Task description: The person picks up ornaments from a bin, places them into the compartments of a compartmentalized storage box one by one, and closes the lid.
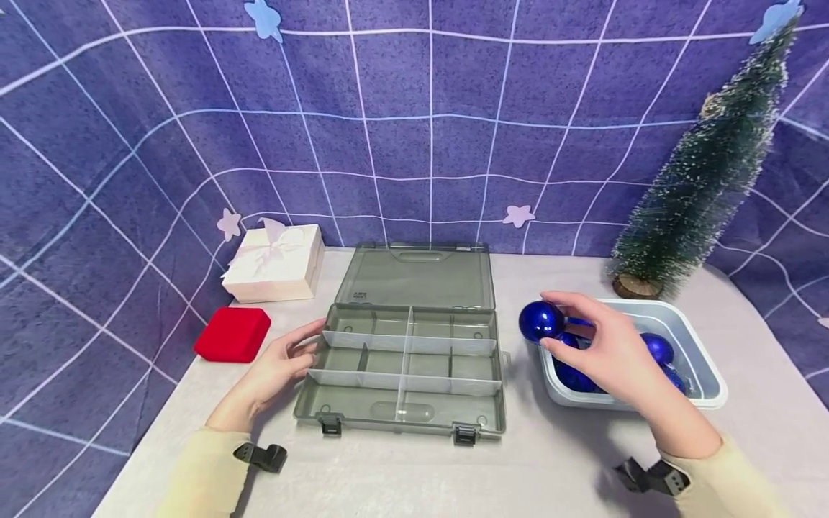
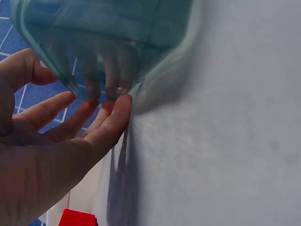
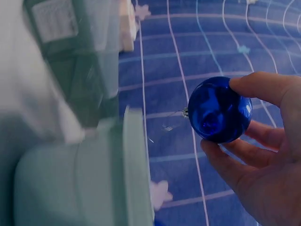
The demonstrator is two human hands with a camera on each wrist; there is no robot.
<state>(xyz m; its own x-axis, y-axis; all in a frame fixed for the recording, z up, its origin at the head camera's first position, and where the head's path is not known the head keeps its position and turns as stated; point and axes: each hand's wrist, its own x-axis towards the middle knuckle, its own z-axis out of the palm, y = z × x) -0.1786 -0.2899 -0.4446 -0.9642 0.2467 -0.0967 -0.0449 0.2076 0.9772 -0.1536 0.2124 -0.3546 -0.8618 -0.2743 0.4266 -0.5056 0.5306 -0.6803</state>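
Blue and glossy, the ball [image 1: 541, 321] sat pinched in the right hand's [image 1: 612, 356] fingertip grip by the bin's [image 1: 707, 363] left edge, where its smooth shell could have slipped onto the worktop [image 1: 401, 482], while the left hand [image 1: 273, 375] touched the case [image 1: 382, 356].

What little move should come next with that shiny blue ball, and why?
Probably move the blue ball leftward over the divided case. The right hand holds it at the tub's left edge, and the case lies beside the tub with its lid laid back, while the left hand is at the case's left side.
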